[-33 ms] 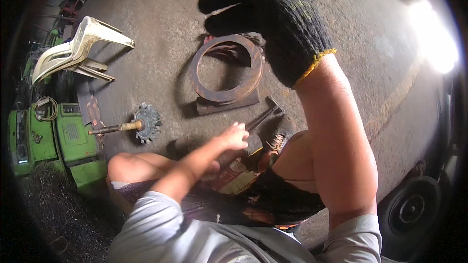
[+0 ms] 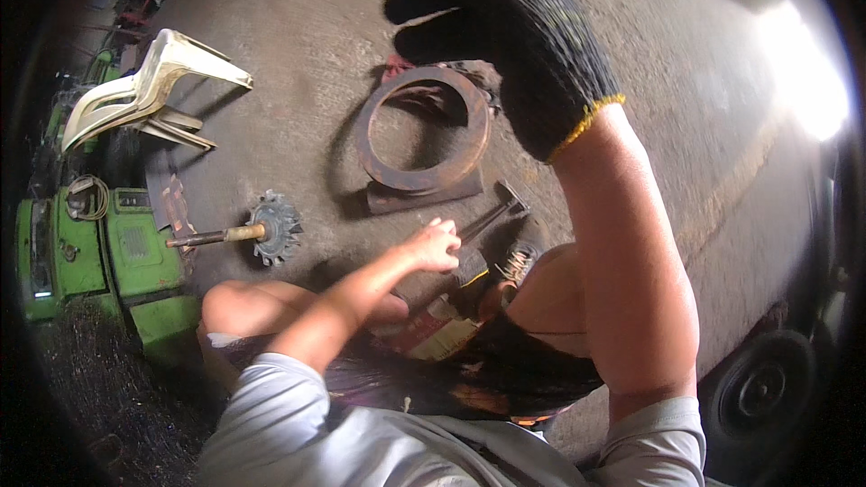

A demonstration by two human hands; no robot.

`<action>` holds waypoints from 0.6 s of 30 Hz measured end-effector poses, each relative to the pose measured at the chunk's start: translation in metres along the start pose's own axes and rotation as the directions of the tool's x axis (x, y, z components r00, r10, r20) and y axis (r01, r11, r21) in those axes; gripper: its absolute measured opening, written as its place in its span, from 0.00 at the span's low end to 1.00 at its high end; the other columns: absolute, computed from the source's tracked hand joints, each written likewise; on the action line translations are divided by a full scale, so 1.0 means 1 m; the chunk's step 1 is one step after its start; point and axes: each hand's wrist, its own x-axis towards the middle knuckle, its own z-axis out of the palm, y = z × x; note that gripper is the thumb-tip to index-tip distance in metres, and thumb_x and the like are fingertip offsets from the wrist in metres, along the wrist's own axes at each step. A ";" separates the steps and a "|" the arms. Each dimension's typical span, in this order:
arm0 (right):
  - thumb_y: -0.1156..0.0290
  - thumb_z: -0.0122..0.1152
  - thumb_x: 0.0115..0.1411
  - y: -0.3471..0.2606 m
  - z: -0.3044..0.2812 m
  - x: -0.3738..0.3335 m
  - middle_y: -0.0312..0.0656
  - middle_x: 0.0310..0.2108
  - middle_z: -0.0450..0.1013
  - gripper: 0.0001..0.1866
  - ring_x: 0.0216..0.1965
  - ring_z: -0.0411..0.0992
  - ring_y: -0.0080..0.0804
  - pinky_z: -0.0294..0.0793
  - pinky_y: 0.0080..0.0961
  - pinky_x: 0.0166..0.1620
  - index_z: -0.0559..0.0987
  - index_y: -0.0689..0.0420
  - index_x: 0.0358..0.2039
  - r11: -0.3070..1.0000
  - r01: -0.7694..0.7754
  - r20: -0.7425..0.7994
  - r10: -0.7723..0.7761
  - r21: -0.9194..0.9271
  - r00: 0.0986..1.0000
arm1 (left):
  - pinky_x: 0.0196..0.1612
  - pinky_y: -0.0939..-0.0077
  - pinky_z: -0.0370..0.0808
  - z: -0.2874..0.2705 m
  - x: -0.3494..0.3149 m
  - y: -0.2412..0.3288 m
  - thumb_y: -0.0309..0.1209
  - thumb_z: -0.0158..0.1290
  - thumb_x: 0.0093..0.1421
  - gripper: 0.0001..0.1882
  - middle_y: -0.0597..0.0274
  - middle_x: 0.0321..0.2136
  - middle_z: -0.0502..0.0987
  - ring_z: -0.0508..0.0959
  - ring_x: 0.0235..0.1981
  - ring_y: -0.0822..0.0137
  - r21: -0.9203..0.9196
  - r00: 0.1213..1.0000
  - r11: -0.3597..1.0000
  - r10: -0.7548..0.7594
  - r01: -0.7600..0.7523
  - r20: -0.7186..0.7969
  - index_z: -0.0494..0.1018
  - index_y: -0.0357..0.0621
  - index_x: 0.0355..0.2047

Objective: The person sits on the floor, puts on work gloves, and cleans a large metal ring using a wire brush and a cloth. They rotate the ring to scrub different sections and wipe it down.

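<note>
My right hand (image 2: 501,36), in a black knit glove with a yellow cuff edge, is raised at the top, its fingers spread and holding nothing. My bare left hand (image 2: 435,245) is low in front of my knees with its fingers curled; what they hold, if anything, is hidden. Beside its fingertips lies the handle of a hammer (image 2: 512,197) on the floor. A second dark glove (image 2: 471,269) with a yellow edge is just below that hand. Beyond the hammer, a rusty metal ring (image 2: 368,140) rests on a dark metal block (image 2: 424,198).
On the left, a bladed wheel on a shaft (image 2: 271,230) lies near a green machine (image 2: 135,248). Farther back is a cream plastic chair (image 2: 158,81). Dark red cloth (image 2: 397,66) lies behind the ring. A black wheel (image 2: 765,383) stands at lower right.
The view has shifted slightly, and my gloved right hand sits a little farther right. Both hands keep nearly the same pose.
</note>
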 end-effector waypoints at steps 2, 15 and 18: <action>0.53 0.62 0.69 0.009 -0.003 0.012 0.50 0.54 0.76 0.27 0.51 0.75 0.34 0.75 0.25 0.53 0.75 0.60 0.59 0.995 0.076 0.059 -0.073 -0.058 0.996 | 0.47 0.58 0.76 -0.068 -0.017 -0.002 0.31 0.60 0.50 0.10 0.54 0.38 0.76 0.76 0.43 0.53 -0.241 0.971 0.954 0.132 -0.179 -0.199 0.77 0.40 0.31; 0.57 0.69 0.64 0.071 0.033 0.032 0.48 0.68 0.67 0.45 0.66 0.67 0.35 0.66 0.31 0.67 0.57 0.58 0.75 0.948 0.037 0.452 0.116 -0.316 0.884 | 0.63 0.43 0.73 -0.206 -0.184 0.017 0.53 0.41 0.69 0.37 0.45 0.64 0.71 0.74 0.62 0.47 -0.681 0.764 -0.459 0.009 -0.570 -0.645 0.63 0.39 0.69; 0.61 0.73 0.61 0.099 0.048 0.038 0.42 0.68 0.67 0.50 0.60 0.70 0.31 0.72 0.27 0.58 0.55 0.56 0.76 0.917 0.031 0.430 0.157 -0.399 0.889 | 0.64 0.45 0.73 -0.191 -0.172 0.017 0.51 0.41 0.70 0.36 0.45 0.64 0.71 0.74 0.62 0.47 -0.602 0.705 -0.602 0.090 -0.524 -0.703 0.63 0.39 0.69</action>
